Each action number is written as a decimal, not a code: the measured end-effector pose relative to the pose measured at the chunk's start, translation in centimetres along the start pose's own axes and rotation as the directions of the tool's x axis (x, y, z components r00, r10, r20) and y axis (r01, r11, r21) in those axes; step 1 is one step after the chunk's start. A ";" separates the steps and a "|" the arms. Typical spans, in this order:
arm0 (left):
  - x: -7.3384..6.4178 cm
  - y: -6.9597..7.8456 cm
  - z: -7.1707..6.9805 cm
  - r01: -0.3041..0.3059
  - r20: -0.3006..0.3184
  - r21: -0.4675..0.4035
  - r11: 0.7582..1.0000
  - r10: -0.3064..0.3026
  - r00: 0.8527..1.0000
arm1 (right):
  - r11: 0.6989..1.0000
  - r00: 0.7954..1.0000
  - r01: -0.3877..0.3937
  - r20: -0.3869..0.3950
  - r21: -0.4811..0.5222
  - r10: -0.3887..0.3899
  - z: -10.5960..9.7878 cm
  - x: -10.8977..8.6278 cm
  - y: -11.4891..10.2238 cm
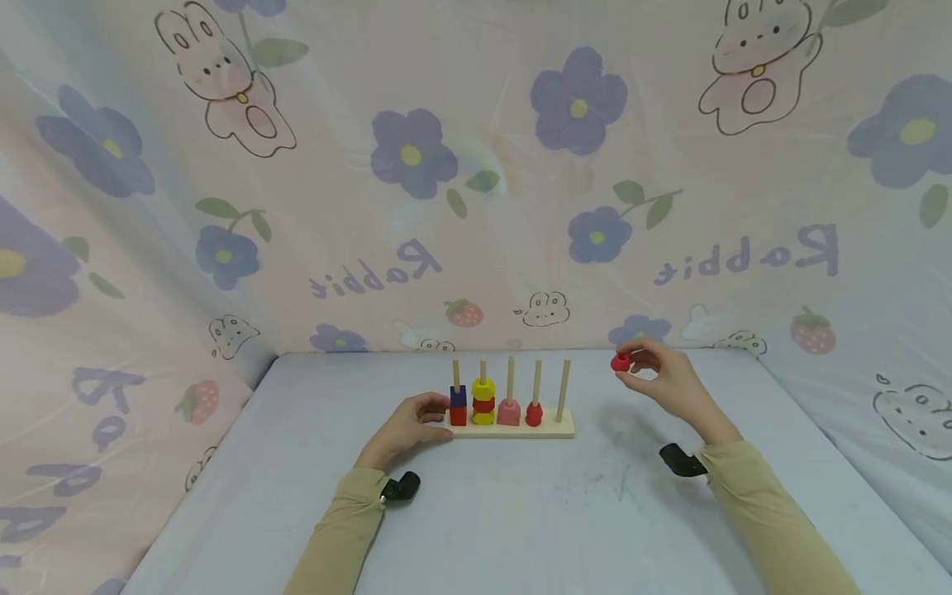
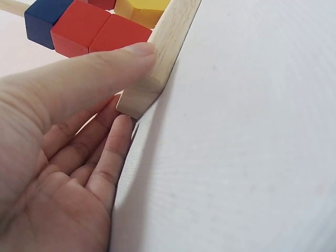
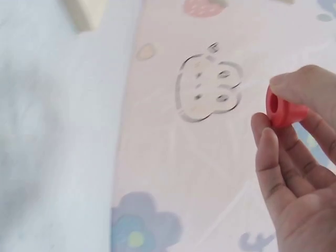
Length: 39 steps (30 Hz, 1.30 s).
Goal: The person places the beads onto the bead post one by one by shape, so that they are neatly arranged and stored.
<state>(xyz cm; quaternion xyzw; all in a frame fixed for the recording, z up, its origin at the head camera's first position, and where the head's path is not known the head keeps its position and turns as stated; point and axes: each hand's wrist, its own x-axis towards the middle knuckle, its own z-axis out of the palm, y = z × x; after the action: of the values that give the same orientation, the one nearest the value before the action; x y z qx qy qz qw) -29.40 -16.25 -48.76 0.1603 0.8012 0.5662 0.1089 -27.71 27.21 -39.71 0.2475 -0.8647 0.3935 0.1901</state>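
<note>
A wooden peg stacker (image 1: pixel 511 430) stands on the white table, with several upright pegs in a row. My left hand (image 1: pixel 405 426) holds its left end, the thumb (image 2: pixel 131 55) along the front of the base and the fingers around the end. From the left, the pegs carry red blocks (image 2: pixel 121 37) under a blue block (image 1: pixel 458 397), yellow and red beads (image 1: pixel 483 390), a pink piece (image 1: pixel 509 412) and a red bead (image 1: pixel 534 414); the rightmost peg (image 1: pixel 564 388) is bare. Right of the stacker, my right hand (image 1: pixel 665 384) pinches a red bead (image 3: pixel 283 110) with a hole, raised above the table.
A patterned cloth (image 1: pixel 506 207) with rabbits and flowers hangs behind the table and along its sides. The white tabletop (image 1: pixel 521 521) stretches in front of the stacker. Black camera mounts (image 1: pixel 402 487) sit at both wrists.
</note>
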 end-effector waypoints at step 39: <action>-1.3 2.3 0.1 -0.038 0.017 -0.026 0.999 0.038 0.999 | 0.943 0.996 -0.011 0.091 0.333 -0.021 6.1 4.0 -10.0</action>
<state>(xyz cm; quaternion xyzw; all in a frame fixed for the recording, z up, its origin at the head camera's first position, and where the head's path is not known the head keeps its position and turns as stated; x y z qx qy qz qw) -27.88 -15.92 -46.63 0.1791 0.7895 0.5771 0.1071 -26.03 15.73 -35.51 0.2964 -0.7931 0.5214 0.1060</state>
